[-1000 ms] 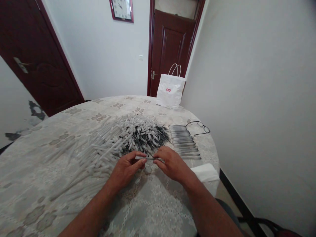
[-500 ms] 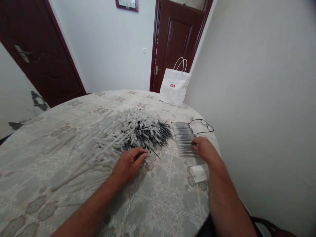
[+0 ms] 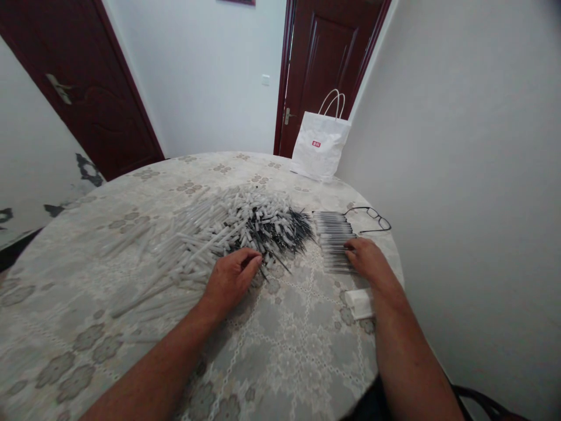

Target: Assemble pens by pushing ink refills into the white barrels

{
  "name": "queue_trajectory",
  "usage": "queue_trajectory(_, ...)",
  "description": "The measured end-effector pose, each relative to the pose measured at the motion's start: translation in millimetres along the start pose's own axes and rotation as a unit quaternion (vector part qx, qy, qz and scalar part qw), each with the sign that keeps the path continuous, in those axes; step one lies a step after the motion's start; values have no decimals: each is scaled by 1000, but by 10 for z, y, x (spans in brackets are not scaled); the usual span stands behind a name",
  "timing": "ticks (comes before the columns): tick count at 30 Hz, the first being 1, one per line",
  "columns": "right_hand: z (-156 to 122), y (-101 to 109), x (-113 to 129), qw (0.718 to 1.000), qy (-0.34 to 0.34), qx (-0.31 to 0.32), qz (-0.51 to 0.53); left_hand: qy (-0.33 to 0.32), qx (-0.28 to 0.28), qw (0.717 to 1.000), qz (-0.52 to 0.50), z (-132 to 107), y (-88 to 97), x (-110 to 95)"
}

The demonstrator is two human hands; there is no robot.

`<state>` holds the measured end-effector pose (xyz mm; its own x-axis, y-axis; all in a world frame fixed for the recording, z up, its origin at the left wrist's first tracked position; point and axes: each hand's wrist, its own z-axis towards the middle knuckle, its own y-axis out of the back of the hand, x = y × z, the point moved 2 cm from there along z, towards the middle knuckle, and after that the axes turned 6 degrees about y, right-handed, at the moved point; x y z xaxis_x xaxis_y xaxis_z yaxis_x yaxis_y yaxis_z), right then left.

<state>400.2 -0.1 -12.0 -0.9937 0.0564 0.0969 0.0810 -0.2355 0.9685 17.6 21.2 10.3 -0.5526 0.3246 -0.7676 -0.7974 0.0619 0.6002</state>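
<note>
A large heap of thin sticks [image 3: 267, 225], like pen refills with whitish tubes and dark ends, lies on the table. At its near edge is my left hand [image 3: 232, 275], thumb and forefinger pinched together. A dark stick end shows right at those fingertips, but whether they grip it is unclear. To the right, similar slim sticks form a neat side-by-side row [image 3: 331, 234]. My right hand [image 3: 366, 257] rests over the near right part of this row, fingers curled and touching the stick ends. What is between these fingers is hidden.
A patterned cloth covers the round table [image 3: 280, 351]. Eyeglasses [image 3: 377, 219] lie beyond the row, and a small white packet [image 3: 359, 304] sits beside my right forearm. At the far edge stands a white paper bag [image 3: 322, 146]. A wall runs along the right side.
The view has shifted, so the table and things on it appear slightly higher and further right. Both hands stay at nearly the same places by the heap and the row.
</note>
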Motion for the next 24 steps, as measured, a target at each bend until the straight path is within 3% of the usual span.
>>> queue_trajectory(3, -4, 20, 2, 999, 31, -5, -13, 19, -44, 999, 2, 15, 53, 34)
queue_trajectory(6, -50, 196, 139, 996, 65, -59, -2, 35, -88, 995, 8, 40, 127, 62)
queue_trajectory(9, -143, 468, 506, 985, 131, -102, 57, 46, -125, 991, 2, 65, 193, 91)
queue_trajectory(13, -257, 669, 1261, 966, 231, 4, 118, 53, -148, 988, -13, 80, 229, 113)
queue_trajectory(18, -258, 514, 2103, 960, 256, 112, 33, 38, -158, 986, -29, 72, 242, 112)
queue_trajectory(21, -248, 336, 2385, 959, 252, 128, 20, 45, -165, 984, -48, 76, 269, 129)
queue_trajectory(24, -275, 190, 2521, 964, 243, 108, 22, 58, -173, 981, -66, 87, 301, 144)
